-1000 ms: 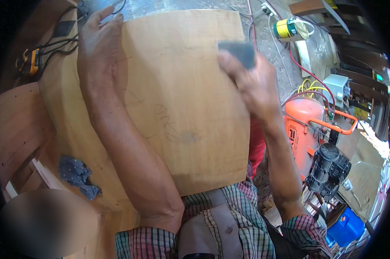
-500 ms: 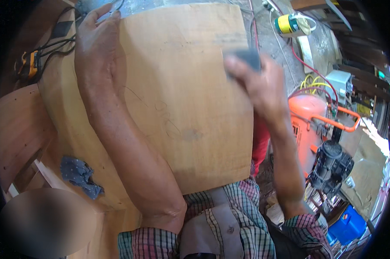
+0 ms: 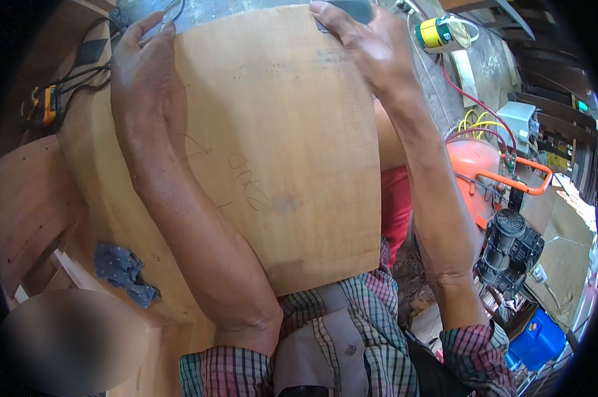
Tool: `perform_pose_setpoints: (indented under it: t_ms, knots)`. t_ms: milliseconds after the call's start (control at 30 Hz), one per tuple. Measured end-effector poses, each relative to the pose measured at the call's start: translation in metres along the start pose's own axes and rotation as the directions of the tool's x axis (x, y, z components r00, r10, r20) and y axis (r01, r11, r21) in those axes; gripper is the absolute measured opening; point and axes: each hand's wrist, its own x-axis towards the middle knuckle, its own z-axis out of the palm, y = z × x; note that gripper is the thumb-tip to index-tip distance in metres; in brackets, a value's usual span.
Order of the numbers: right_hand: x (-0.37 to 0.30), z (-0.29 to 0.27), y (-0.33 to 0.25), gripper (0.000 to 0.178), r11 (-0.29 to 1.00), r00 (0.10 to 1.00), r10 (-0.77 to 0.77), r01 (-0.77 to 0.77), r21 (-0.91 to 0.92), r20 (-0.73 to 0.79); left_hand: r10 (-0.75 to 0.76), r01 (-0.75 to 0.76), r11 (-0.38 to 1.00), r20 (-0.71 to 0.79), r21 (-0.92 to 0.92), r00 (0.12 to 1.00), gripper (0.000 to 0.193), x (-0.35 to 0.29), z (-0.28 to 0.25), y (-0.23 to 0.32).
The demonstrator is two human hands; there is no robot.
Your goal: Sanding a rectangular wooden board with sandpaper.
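A worker in a checked shirt (image 3: 378, 337) has both arms stretched over a broad, pale wooden panel (image 3: 286, 139), its face bearing pencil marks and dark smudges. The right hand (image 3: 368, 40) grips a dark grey rectangular block (image 3: 353, 9) at the panel's far right corner, the thumb pressed along it and the other fingers mostly hidden. The left hand (image 3: 143, 66) lies at the panel's far left edge, thumb and forefinger parted; whether its hidden fingers close on the wood cannot be told. The left forearm runs along the panel's left side.

Left of the panel, a crumpled, spotted dark blue cloth (image 3: 122, 272) sits on a wooden surface (image 3: 104, 172), and farther out on the same side is a yellow-and-black power tool (image 3: 46, 106) with a black cord. To the panel's right stands an orange air compressor (image 3: 477, 159) with a black motor (image 3: 509, 248) and a red hose (image 3: 468, 101). Beyond the panel's far right corner is a yellow-and-green can (image 3: 434, 34); well off its near right corner sits a blue container (image 3: 538, 341).
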Motion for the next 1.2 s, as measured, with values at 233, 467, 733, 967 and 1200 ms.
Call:
perform_pose_setpoints:
  t_ms: [233,467,733,967,1200]
  knots:
    - [-0.064,0.010,-0.004,0.033,0.921,0.995,0.090,-0.099,0.377,0.043,0.013,0.002,0.988,0.098,-0.156,0.995,0.039,0.017,-0.011,-0.012]
    - [0.103,-0.034,0.081,0.018,0.825,0.630,-0.565,0.423,-0.374,-0.533,-0.030,0.031,0.999,0.022,-0.029,0.999,0.040,-0.003,0.024,0.011]
    - [-0.024,-0.093,0.060,0.027,0.982,0.963,0.115,-0.073,0.174,-0.245,-0.057,0.056,0.998,0.041,0.022,0.998,0.040,0.004,-0.008,0.003]
    - [-0.093,-0.063,0.039,0.033,0.967,0.915,-0.108,0.007,-0.253,-0.390,0.170,-0.126,0.940,-0.114,0.317,0.979,0.033,-0.002,0.008,0.015]
    - [-0.087,-0.043,0.005,0.026,0.811,0.905,-0.414,0.320,-0.490,-0.094,0.321,-0.361,0.832,0.166,0.422,0.933,0.027,-0.032,0.030,0.042]
